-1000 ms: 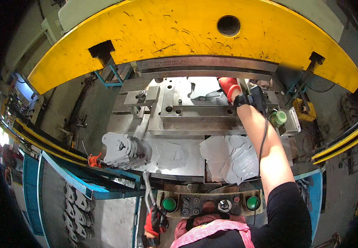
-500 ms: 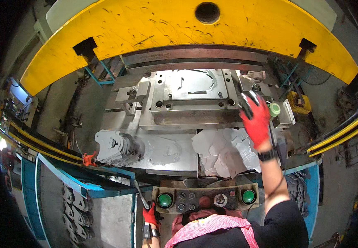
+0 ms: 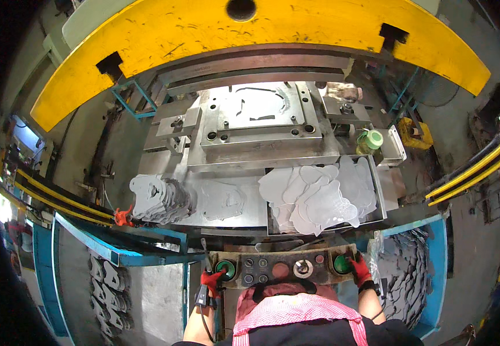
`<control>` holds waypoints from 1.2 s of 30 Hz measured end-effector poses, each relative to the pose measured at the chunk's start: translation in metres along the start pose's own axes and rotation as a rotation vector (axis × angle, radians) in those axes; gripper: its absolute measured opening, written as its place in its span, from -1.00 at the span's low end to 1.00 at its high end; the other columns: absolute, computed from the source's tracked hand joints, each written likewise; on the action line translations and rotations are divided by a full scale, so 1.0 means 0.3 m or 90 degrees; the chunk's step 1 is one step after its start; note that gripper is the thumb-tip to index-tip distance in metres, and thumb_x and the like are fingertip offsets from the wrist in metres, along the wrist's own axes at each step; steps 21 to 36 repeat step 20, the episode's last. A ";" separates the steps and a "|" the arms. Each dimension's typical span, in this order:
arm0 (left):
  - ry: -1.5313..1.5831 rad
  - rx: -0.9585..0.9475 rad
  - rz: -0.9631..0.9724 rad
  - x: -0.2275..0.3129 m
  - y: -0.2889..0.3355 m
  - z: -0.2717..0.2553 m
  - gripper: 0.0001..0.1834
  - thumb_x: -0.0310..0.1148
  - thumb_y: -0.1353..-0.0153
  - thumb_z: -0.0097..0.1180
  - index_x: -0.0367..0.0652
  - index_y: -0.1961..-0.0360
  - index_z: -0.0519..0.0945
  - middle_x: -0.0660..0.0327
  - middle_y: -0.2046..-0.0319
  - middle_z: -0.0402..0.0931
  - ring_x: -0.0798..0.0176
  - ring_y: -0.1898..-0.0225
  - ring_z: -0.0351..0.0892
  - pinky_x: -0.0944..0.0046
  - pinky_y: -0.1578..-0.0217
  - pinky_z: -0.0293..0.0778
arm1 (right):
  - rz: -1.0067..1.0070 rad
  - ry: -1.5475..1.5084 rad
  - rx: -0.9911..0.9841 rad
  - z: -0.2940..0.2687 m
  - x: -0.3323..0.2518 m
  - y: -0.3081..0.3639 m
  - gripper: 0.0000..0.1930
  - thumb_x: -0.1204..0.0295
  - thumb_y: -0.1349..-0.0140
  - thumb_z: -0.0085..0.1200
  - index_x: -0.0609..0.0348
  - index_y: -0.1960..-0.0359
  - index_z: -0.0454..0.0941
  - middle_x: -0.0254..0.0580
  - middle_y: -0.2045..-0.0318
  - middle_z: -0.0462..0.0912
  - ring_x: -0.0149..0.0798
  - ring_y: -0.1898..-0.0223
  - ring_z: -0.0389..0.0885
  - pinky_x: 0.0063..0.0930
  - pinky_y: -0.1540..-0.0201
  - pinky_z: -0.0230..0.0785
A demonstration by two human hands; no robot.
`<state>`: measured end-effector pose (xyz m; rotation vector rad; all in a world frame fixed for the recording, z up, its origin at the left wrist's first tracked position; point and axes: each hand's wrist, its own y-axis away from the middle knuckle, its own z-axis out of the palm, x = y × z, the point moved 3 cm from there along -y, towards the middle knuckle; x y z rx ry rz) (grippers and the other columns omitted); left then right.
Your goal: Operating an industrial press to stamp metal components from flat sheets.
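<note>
My left hand, in a red glove, rests at the left green push button of the control panel. A thin metal rod-like tool sticks up from that hand, its lower end hidden in the grip. My right hand, also red-gloved, lies against the right green push button with fingers stretched over it; it holds nothing visible. Beyond the panel, a flat metal sheet with cut-outs lies on the press die.
Flat grey metal blanks overlap in a tray at the right. Cut metal parts are stacked at the left. A green-capped bottle stands beside the die, below the yellow press ram. Blue bins with metal parts flank me.
My right hand has come back from beside the die to the right green button. My left hand has moved up to the left button with the rod-like tool. The view has shifted slightly.
</note>
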<state>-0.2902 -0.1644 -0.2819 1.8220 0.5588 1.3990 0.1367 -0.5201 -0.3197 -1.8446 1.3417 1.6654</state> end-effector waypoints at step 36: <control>-0.222 -0.017 0.175 -0.178 -0.294 -0.115 -0.25 -0.25 0.34 0.41 -0.23 0.03 0.41 0.12 0.15 0.50 0.21 0.11 0.48 0.30 0.06 0.37 | 0.081 -0.165 0.065 0.060 -0.020 -0.012 -0.40 0.66 0.13 0.15 0.19 -0.04 0.28 -0.22 0.09 0.48 -0.28 0.08 0.45 -0.43 -0.01 0.27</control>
